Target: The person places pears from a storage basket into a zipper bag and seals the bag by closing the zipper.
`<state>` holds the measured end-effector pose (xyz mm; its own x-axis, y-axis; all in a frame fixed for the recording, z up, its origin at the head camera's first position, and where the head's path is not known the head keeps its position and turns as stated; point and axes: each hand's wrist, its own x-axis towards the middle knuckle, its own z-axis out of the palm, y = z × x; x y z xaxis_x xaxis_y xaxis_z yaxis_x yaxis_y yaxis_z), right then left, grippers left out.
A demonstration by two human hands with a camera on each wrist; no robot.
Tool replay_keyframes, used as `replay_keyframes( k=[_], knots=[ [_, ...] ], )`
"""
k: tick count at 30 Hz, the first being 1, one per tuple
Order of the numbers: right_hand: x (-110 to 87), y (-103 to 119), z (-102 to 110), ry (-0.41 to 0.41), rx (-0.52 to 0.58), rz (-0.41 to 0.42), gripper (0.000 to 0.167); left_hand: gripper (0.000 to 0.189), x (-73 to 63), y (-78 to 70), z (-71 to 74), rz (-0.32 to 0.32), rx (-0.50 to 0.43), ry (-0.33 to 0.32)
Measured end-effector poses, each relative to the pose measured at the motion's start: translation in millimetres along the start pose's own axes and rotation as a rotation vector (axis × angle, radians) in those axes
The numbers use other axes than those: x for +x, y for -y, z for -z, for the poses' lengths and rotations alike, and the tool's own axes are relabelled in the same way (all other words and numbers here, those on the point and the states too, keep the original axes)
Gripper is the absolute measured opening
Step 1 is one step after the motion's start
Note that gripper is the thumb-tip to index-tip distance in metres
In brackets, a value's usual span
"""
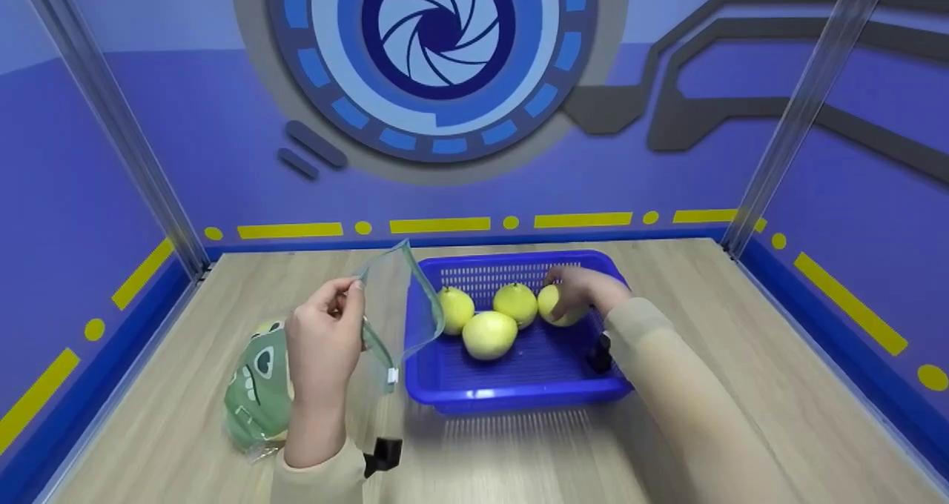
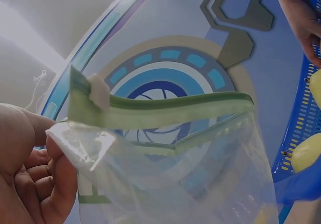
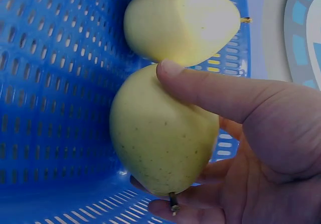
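My left hand (image 1: 324, 333) pinches one side of a clear zip bag (image 1: 404, 296) with a green rim and a white slider. In the left wrist view the bag's mouth gapes and its clear body (image 2: 185, 184) hangs below the green band. Inside the blue basket (image 1: 519, 399), my right hand (image 1: 586, 289) grips a yellow-green pear (image 3: 163, 128), thumb on one side and fingers curled behind it. Another pear (image 3: 180, 23) lies right beside it. Several pears, among them a front one (image 1: 490, 335), sit in the basket's left and middle part.
A green cartoon-printed bag (image 1: 259, 389) in clear plastic lies on the wooden table (image 1: 185, 445), left of the basket and partly behind my left hand. Blue printed panels (image 1: 474, 193) wall the table at the back and both sides, with metal posts (image 1: 808, 111) at the corners.
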<state>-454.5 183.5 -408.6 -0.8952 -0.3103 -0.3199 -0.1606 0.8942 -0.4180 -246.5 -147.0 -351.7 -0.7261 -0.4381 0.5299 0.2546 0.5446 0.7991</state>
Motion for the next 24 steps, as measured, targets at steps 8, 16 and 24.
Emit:
replay_keyframes(
  k=[8,16,24],
  knots=[
    [1.5,-2,-2,0.024,0.048,-0.046,0.063,0.016,0.5,1.0,0.0,-0.001,0.004,0.003],
    [2.4,-4,3,0.055,0.063,-0.063,0.067,0.016,1.3,2.3,-0.3,0.001,0.001,0.01],
    [-1.5,-7,11,0.055,0.089,-0.053,0.063,0.017,1.5,2.1,-0.7,0.011,-0.007,0.017]
  ],
)
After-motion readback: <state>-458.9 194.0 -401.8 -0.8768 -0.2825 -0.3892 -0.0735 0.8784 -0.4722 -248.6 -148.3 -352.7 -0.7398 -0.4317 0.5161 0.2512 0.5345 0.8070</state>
